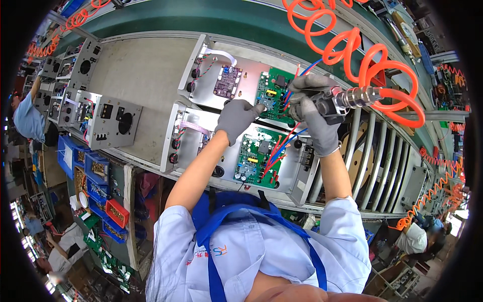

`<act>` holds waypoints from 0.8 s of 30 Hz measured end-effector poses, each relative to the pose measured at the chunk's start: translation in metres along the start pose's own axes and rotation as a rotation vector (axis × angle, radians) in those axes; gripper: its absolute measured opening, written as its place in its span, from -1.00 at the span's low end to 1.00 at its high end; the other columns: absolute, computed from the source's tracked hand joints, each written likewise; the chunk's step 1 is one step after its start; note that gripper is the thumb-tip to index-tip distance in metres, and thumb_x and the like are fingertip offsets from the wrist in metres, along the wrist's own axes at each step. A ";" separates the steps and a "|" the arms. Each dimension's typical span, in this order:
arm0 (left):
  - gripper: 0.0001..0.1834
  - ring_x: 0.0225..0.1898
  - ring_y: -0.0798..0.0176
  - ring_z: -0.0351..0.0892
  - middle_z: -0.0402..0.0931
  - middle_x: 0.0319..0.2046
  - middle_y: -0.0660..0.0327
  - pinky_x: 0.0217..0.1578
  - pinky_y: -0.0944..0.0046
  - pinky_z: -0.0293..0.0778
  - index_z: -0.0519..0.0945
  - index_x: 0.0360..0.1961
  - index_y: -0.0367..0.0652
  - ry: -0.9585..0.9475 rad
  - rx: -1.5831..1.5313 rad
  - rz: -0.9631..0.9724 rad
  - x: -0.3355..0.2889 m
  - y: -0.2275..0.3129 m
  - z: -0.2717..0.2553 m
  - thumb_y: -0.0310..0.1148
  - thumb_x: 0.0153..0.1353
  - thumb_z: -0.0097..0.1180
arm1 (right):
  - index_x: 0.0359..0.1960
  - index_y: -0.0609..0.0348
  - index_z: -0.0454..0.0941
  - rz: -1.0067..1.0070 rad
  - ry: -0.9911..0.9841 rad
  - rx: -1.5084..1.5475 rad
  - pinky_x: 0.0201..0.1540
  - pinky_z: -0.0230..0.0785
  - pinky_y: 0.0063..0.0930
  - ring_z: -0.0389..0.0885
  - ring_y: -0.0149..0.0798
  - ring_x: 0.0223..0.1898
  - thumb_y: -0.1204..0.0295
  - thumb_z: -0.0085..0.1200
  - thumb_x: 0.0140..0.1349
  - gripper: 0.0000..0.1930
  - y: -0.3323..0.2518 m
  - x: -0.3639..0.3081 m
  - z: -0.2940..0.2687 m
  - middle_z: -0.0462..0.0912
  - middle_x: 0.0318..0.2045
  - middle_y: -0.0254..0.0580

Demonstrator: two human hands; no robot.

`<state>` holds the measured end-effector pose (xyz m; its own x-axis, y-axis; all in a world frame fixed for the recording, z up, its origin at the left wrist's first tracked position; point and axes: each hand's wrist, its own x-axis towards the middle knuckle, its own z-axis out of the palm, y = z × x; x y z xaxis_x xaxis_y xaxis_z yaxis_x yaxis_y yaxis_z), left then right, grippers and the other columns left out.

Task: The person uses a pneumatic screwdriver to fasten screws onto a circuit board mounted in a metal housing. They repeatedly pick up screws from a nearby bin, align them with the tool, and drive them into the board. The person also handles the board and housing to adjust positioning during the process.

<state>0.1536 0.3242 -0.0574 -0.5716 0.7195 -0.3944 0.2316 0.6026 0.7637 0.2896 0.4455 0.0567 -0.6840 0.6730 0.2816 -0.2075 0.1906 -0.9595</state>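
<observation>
- The right hand, in a grey glove, grasps an air tool over the right side of the upper chassis.
- The air tool is dark-bodied, with a silvery metal coupling leading into a bright orange coiled hose.
- The left hand, also gloved in grey, reaches over the upper chassis, fingers bent and tips beside the left edge of its green board; whether they pinch anything I cannot tell.
- Two open metal chassis lie before the person, the upper one and the lower chassis, silvery inside.
- Two green boards, one in each: the upper green board, partly behind the right hand, and the lower green board, in fuller view. Each is crowded with components and shows one yellow part.
- Red and blue wires rise from the right side of both boards; their overlap prevents a sure count.
- One purple board shows fully in the upper chassis; another in the lower is mostly behind the left forearm.
- Two ribbon cables, one per chassis: a white ribbon above, a pinkish ribbon below.
- One red bin stands among several blue bins at left.
</observation>
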 end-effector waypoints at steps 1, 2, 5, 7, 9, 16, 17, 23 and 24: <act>-0.38 -0.33 0.04 0.65 0.64 -0.43 -0.06 -0.24 0.13 0.49 0.68 -0.38 -0.33 0.012 -0.016 -0.004 0.000 0.001 0.000 0.16 0.06 0.17 | -0.14 0.29 0.47 0.033 0.001 0.094 -0.21 0.54 -0.45 0.65 -0.34 -0.30 0.79 -0.02 0.02 -0.67 -0.003 -0.001 -0.002 0.65 -0.29 -0.09; -0.39 -0.33 0.04 0.65 0.64 -0.43 -0.06 -0.24 0.13 0.49 0.68 -0.38 -0.33 0.024 -0.033 -0.007 -0.001 0.003 0.000 0.15 0.07 0.18 | -0.13 0.29 0.47 0.067 0.003 0.188 -0.22 0.53 -0.47 0.64 -0.35 -0.30 0.78 -0.01 0.03 -0.67 -0.007 -0.002 -0.002 0.65 -0.29 -0.09; -0.39 -0.41 0.07 0.64 0.63 -0.51 -0.03 -0.28 0.15 0.50 0.68 -0.42 -0.37 -0.027 -0.060 -0.026 0.006 -0.003 -0.001 0.13 0.06 0.19 | -0.20 0.32 0.52 0.045 0.047 0.044 -0.22 0.52 -0.49 0.63 -0.37 -0.31 0.74 -0.01 0.01 -0.72 -0.011 -0.002 0.006 0.65 -0.32 -0.11; -0.38 -0.48 0.11 0.62 0.62 -0.56 -0.04 -0.32 0.17 0.50 0.68 -0.45 -0.40 0.001 -0.139 0.011 0.009 -0.009 0.002 0.12 0.06 0.20 | -0.23 0.33 0.54 0.005 0.056 0.072 -0.22 0.52 -0.49 0.64 -0.37 -0.31 0.74 -0.02 -0.01 -0.73 -0.004 -0.004 0.007 0.65 -0.33 -0.13; -0.38 -0.49 0.13 0.61 0.62 -0.55 -0.04 -0.33 0.18 0.49 0.68 -0.45 -0.41 0.001 -0.153 0.007 0.011 -0.013 0.003 0.11 0.06 0.20 | -0.22 0.33 0.54 -0.025 0.055 0.087 -0.21 0.52 -0.49 0.64 -0.37 -0.30 0.74 -0.01 -0.02 -0.72 0.000 -0.003 0.006 0.65 -0.34 -0.14; -0.36 -0.40 0.17 0.62 0.64 -0.46 -0.04 -0.30 0.22 0.49 0.67 -0.35 -0.42 -0.028 -0.206 -0.032 0.013 -0.011 -0.001 0.11 0.02 0.25 | -0.05 0.26 0.37 0.045 -0.017 -0.006 -0.18 0.53 -0.45 0.63 -0.29 -0.25 0.79 -0.10 0.03 -0.60 -0.017 -0.002 0.001 0.59 -0.21 -0.02; -0.36 -0.40 0.17 0.62 0.64 -0.46 -0.03 -0.29 0.22 0.49 0.67 -0.34 -0.43 -0.019 -0.206 -0.042 0.009 -0.010 0.000 0.11 0.02 0.25 | -0.06 0.27 0.38 -0.012 -0.025 0.060 -0.17 0.53 -0.44 0.62 -0.28 -0.23 0.78 -0.09 0.03 -0.61 -0.016 -0.004 0.001 0.58 -0.20 -0.01; -0.35 -0.34 0.15 0.64 0.65 -0.41 -0.05 -0.25 0.23 0.50 0.66 -0.31 -0.45 -0.032 -0.243 -0.075 0.008 -0.013 0.003 0.10 0.01 0.26 | -0.05 0.31 0.37 -0.146 -0.068 0.127 -0.13 0.53 -0.42 0.61 -0.27 -0.19 0.74 -0.04 0.02 -0.61 -0.006 -0.009 -0.003 0.57 -0.16 0.02; -0.35 -0.33 0.15 0.64 0.65 -0.40 -0.05 -0.25 0.24 0.50 0.66 -0.31 -0.45 -0.028 -0.247 -0.078 0.007 -0.011 0.003 0.10 0.01 0.27 | -0.04 0.32 0.37 -0.137 -0.060 0.122 -0.12 0.53 -0.42 0.61 -0.26 -0.19 0.73 -0.04 0.01 -0.60 -0.003 -0.010 -0.004 0.57 -0.16 0.02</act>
<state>0.1492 0.3238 -0.0704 -0.5572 0.6859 -0.4681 -0.0136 0.5561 0.8310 0.2997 0.4407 0.0571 -0.6834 0.6022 0.4128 -0.3820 0.1869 -0.9051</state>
